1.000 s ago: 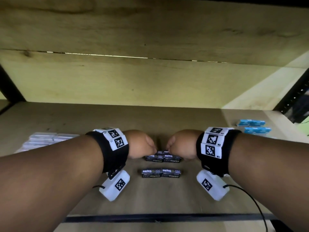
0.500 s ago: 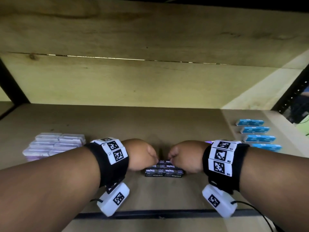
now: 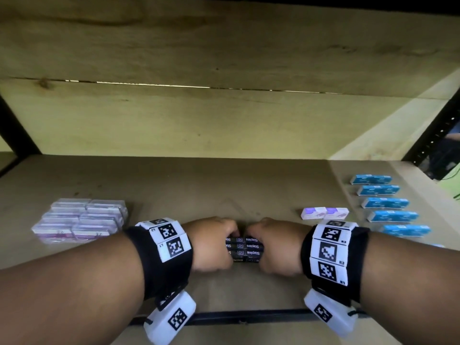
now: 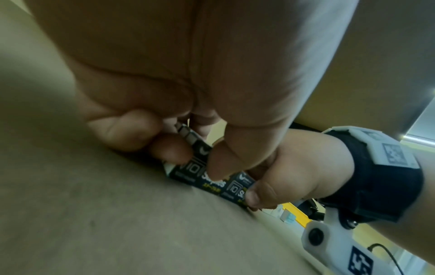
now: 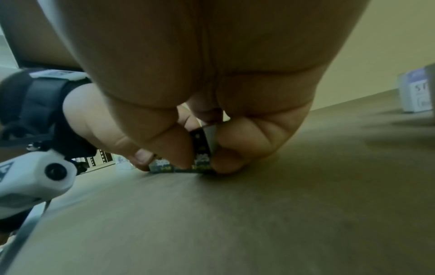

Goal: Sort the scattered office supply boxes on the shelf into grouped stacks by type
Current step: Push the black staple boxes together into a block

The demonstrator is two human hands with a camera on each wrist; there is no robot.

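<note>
A stack of black staples boxes (image 3: 245, 249) sits on the wooden shelf (image 3: 224, 180) near its front middle. My left hand (image 3: 214, 244) grips the stack's left end, thumb on the near face and fingers curled round the far side (image 4: 197, 158). My right hand (image 3: 276, 246) grips the right end in the same way (image 5: 202, 154). The boxes (image 4: 212, 178) rest on the shelf board between the two hands. Both hands hide the stack's ends.
A block of clear-and-purple boxes (image 3: 79, 220) lies at the left. One white-purple box (image 3: 323, 212) lies just behind my right wrist. A column of blue boxes (image 3: 385, 205) runs along the right side. The shelf's black front rail (image 3: 249, 316) is close below.
The upper black boxes have come down toward me onto the pair nearer the edge, forming one stack. Both hands have closed in on its ends.
</note>
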